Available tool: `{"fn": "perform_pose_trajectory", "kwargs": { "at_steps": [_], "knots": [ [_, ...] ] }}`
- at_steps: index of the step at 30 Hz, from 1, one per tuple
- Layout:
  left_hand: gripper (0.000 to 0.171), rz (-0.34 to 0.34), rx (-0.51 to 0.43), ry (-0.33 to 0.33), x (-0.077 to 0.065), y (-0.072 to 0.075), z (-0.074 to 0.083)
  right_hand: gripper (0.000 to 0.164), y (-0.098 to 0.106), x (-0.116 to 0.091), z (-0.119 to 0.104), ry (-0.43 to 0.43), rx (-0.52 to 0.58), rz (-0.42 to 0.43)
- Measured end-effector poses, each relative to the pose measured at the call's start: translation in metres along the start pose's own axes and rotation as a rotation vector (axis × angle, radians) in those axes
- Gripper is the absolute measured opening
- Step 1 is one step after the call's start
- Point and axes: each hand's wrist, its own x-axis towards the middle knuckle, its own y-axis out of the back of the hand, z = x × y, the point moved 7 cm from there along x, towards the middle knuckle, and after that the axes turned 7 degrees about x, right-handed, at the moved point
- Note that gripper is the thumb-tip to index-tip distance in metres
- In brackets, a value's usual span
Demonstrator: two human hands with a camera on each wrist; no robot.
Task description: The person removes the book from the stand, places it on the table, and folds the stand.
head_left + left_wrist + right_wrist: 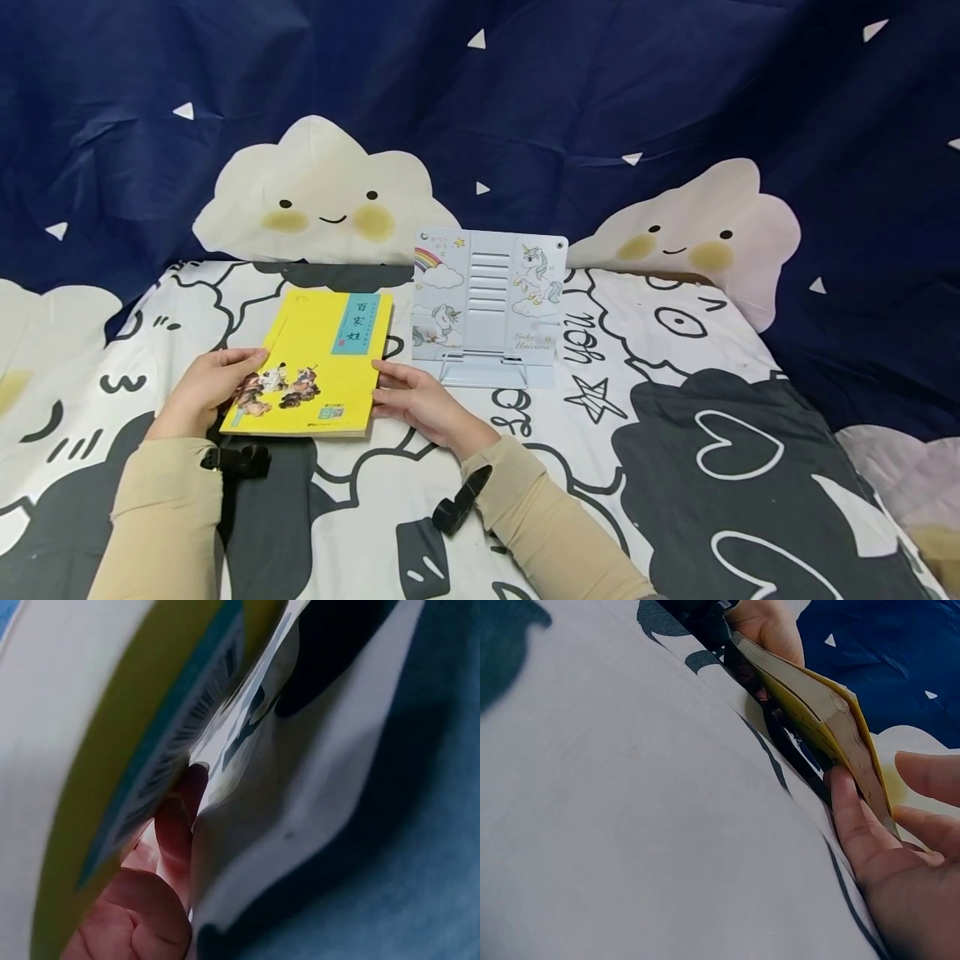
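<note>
A yellow book (330,333) with a blue title label and a printed group of figures on its cover is held raised and tilted in the head view. My left hand (213,387) grips its lower left side, thumb on the cover and fingers behind, near the barcode in the left wrist view. At the book's right edge is my right hand (420,402). Its fingers (847,799) reach under the book, with other digits along the front side in the right wrist view. Just right of the book, a pale blue unicorn book stand (491,333) stands upright.
A sheet (570,500) with black and white cartoon prints covers the surface. Behind it hangs a dark blue cloth (525,108) with smiling clouds and small white triangles. Both wrists carry black camera straps (243,460).
</note>
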Motion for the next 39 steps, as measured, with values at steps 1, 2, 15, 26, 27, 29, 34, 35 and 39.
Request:
{"fn": "perform_pose_trajectory", "kwargs": {
  "at_steps": [1, 2, 15, 26, 27, 29, 34, 35, 39],
  "knots": [
    [0.073, 0.0, 0.0, -0.001, 0.0002, -0.0003, 0.0001, 0.054, -0.0002, -0.0003, -0.0001, 0.001, -0.002, 0.0],
    [0.073, 0.0, -0.002, -0.001, 0.0003, -0.0006, 0.0003, 0.054, -0.0005, -0.0005, -0.0003, 0.001, -0.004, 0.0],
    [0.07, -0.017, -0.018, -0.019, -0.0003, -0.0005, 0.0011, 0.055, -0.0012, -0.0008, -0.001, -0.007, -0.001, 0.0],
    [0.068, -0.012, -0.01, -0.028, 0.0008, 0.0031, -0.0001, 0.058, -0.0008, 0.0001, -0.0007, -0.02, 0.003, 0.0],
    [0.068, -0.007, -0.008, -0.025, 0.0006, 0.0033, 0.0, 0.059, -0.0008, 0.0002, -0.0004, -0.022, 0.007, -0.002],
    [0.068, 0.007, 0.0, -0.021, 0.0003, 0.0038, 0.0005, 0.061, -0.0008, 0.0004, -0.0001, -0.025, 0.018, -0.005],
    [0.064, 0.054, 0.021, -0.02, 0.0, 0.0072, 0.0011, 0.064, -0.0016, 0.0011, -0.0002, -0.02, 0.038, -0.02],
    [0.063, 0.058, 0.022, -0.02, 0.0, 0.0075, 0.001, 0.063, -0.0016, 0.0013, -0.0003, -0.016, 0.039, -0.023],
    [0.06, 0.062, 0.022, -0.02, -0.0004, 0.0074, 0.0007, 0.06, 0.0002, 0.0013, -0.0003, -0.014, 0.063, -0.007]
  ]
}}
